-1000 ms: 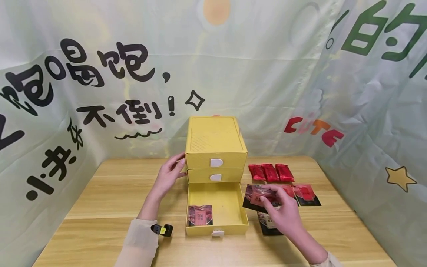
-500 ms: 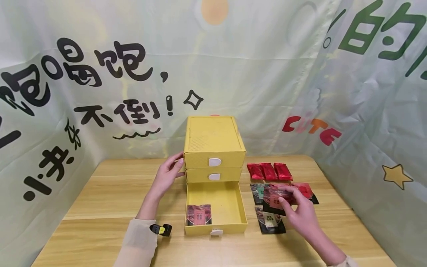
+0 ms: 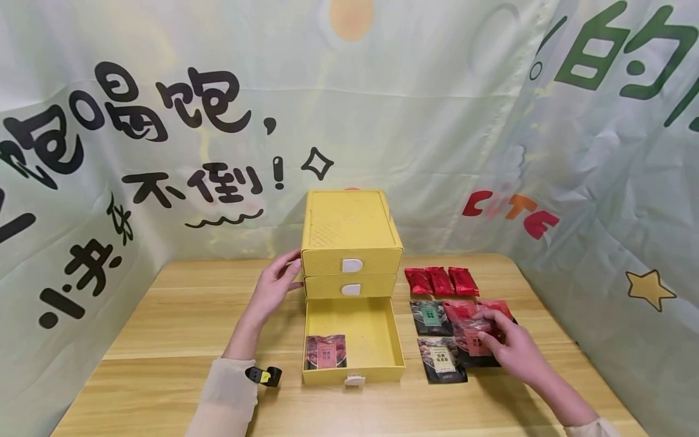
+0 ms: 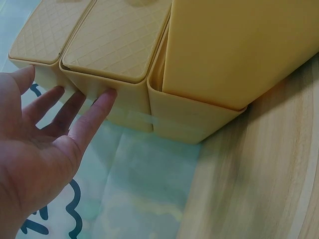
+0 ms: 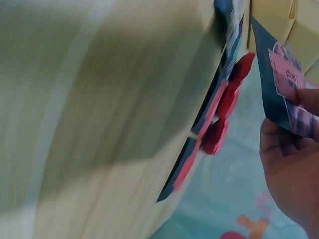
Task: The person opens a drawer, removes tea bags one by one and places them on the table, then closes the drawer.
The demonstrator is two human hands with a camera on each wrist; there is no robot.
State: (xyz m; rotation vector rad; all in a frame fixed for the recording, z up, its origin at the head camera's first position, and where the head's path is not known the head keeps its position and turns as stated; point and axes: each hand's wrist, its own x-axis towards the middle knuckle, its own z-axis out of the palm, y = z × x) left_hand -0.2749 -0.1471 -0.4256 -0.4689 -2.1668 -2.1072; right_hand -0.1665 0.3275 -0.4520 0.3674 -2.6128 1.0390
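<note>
My left hand (image 3: 275, 284) rests against the left side of a yellow drawer box (image 3: 352, 220), its spread fingers touching the stacked units in the left wrist view. The box's bottom drawer (image 3: 377, 334) is pulled out, and a pink-labelled sachet (image 3: 326, 353) lies in its front left corner. With thumb and fingers, my right hand (image 3: 516, 347) pinches a flat black sachet with a pink label (image 5: 286, 74). It is held above the table, to the right of a green-labelled sachet (image 3: 429, 317) and a cream-labelled sachet (image 3: 441, 359), partly covering red-topped ones behind.
Three shiny red packets (image 3: 440, 281) lie in a row behind the sachets. The wooden table (image 3: 180, 334) ends at a printed cloth backdrop (image 3: 437, 152) at the back and sides. The pulled-out drawer's white handle (image 3: 355, 380) juts toward the front.
My right hand has carried the pinched sachet rightward, away from the drawer, uncovering the green-labelled and cream-labelled sachets. My left hand stays against the box.
</note>
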